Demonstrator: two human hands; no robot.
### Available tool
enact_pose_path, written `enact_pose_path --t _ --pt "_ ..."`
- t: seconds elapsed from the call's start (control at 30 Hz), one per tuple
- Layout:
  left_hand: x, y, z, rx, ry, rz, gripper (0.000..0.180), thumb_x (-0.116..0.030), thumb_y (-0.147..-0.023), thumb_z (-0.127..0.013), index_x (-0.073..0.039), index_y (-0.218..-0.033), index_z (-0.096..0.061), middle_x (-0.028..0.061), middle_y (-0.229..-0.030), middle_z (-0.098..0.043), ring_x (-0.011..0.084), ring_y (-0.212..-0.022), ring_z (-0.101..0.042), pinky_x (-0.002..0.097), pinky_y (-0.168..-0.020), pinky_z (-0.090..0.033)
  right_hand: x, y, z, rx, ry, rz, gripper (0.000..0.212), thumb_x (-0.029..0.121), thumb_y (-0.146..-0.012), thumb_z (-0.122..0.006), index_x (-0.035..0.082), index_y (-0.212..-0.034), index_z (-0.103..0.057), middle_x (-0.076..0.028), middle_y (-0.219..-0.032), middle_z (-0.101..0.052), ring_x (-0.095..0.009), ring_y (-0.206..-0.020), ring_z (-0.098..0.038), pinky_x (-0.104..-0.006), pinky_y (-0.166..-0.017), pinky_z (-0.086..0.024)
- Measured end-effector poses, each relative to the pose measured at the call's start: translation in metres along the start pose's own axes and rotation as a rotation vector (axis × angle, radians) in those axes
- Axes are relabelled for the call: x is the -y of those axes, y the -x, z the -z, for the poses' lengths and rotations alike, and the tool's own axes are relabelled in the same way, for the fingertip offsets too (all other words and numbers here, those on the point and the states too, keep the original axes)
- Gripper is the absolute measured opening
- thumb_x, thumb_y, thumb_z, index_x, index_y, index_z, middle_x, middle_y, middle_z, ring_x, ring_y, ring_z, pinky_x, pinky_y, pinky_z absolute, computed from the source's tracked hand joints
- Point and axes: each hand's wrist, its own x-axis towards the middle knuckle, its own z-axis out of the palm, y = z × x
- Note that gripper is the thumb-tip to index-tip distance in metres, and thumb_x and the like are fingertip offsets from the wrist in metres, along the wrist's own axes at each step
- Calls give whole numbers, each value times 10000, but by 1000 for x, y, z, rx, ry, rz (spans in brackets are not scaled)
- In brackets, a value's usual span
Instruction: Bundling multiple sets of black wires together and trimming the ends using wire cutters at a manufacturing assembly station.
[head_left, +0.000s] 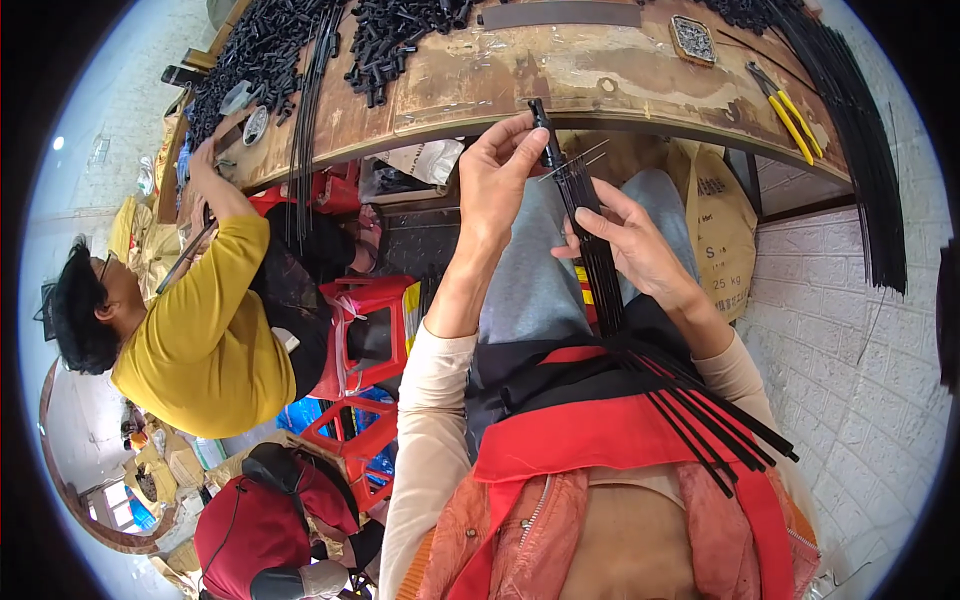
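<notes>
In front of my lap is a bundle of thin black ribs, which looks like an umbrella frame (592,275), held upright but tilted. A black plastic tube piece (550,150) sits at its top end, and a few thin metal wires stick out sideways just below. My left hand (492,185) is closed on this tube piece, pinching it between thumb and fingers. Lower down, my right hand (640,240) holds the ribs with its thumb across them and some fingers spread. The frame's lower rod ends fan out over my red and black apron (580,435).
Heaps of black plastic pieces (265,65) cover the table's left part. Yellow-handled pliers (792,118) and a tin of small metal bits (693,38) lie at the right. Black rods (860,140) overhang the right edge. A co-worker in yellow (215,330) sits left, near red stools (370,310).
</notes>
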Motion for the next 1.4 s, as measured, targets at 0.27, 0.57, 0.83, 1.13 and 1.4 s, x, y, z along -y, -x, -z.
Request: enact_pose_path --t 0.27,0.57,0.83,1.13,1.4 --pt "2 2 4 114 93 68 305 -167 -944 -635 23 -1181 -616 107 -1016 -708 140 -893 -670 290 -846 -530 1 -1 5 40 -49 8 416 162 -969 -587 44 -1346 -457 -33 -913 -580 -115 -813 -598 -428 -893 -547" --pt "-4 12 -4 7 -38 -40 315 -115 -937 -629 42 -1208 -596 118 -1024 -708 145 -921 -668 286 -855 -523 1 -1 1 7 -30 -3 392 156 -976 -575 48 -1336 -461 -32 -913 -577 -117 -824 -597 -430 -895 -546" --pt "-9 34 0 158 -20 -55 696 -30 -862 -686 38 -1453 -326 199 -1256 -598 217 -1114 -613 313 -948 -502 -3 -3 3 4 -52 14 381 155 -979 -570 51 -1330 -467 -31 -911 -572 -122 -832 -592 -430 -890 -547" --pt "-15 28 6 74 30 11 728 91 -789 -698 35 -1432 -361 229 -1194 -618 235 -1090 -625 320 -926 -517 -4 -2 0 11 -54 -9 382 162 -979 -570 36 -1326 -472 -33 -926 -566 -119 -824 -576 -418 -879 -550" --pt "-17 19 17 191 12 3 721 91 -791 -703 17 -1427 -372 210 -1164 -641 232 -1044 -653 316 -887 -540 -2 -2 0 23 -60 -16 439 184 -982 -567 37 -1375 -437 -33 -930 -558 -118 -832 -575 -418 -885 -548"
